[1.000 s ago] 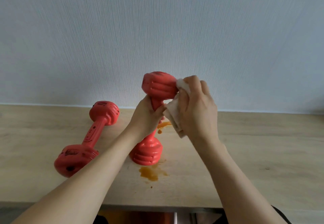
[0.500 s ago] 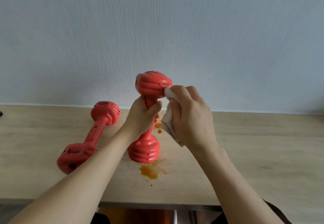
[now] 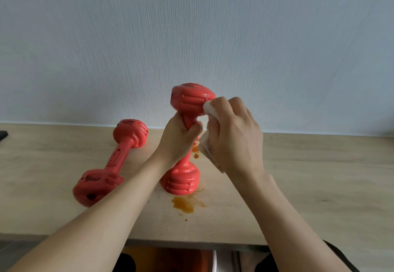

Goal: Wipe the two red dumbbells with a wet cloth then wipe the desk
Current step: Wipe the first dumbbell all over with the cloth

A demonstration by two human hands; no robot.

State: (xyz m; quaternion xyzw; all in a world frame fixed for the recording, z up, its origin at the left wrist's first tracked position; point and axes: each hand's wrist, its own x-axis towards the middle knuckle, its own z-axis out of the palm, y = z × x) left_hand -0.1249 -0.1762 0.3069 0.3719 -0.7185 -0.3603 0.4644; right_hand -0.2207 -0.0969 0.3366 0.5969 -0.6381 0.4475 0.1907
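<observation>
One red dumbbell (image 3: 188,101) stands on end on the wooden desk (image 3: 319,175), leaning slightly left. My left hand (image 3: 177,141) grips its handle. My right hand (image 3: 233,135) holds a white cloth (image 3: 210,108) pressed against the right side of the dumbbell's top head. The second red dumbbell (image 3: 110,163) lies flat on the desk to the left, untouched, with dark spots on it.
An orange-brown spill (image 3: 185,204) lies on the desk in front of the standing dumbbell, and smaller orange drops (image 3: 195,154) sit behind it. A pale wall rises right behind the desk. A dark object (image 3: 3,135) shows at the far left edge.
The cloth in my right hand has slid from over the top head down to its lower right side. The standing dumbbell has tipped slightly left.
</observation>
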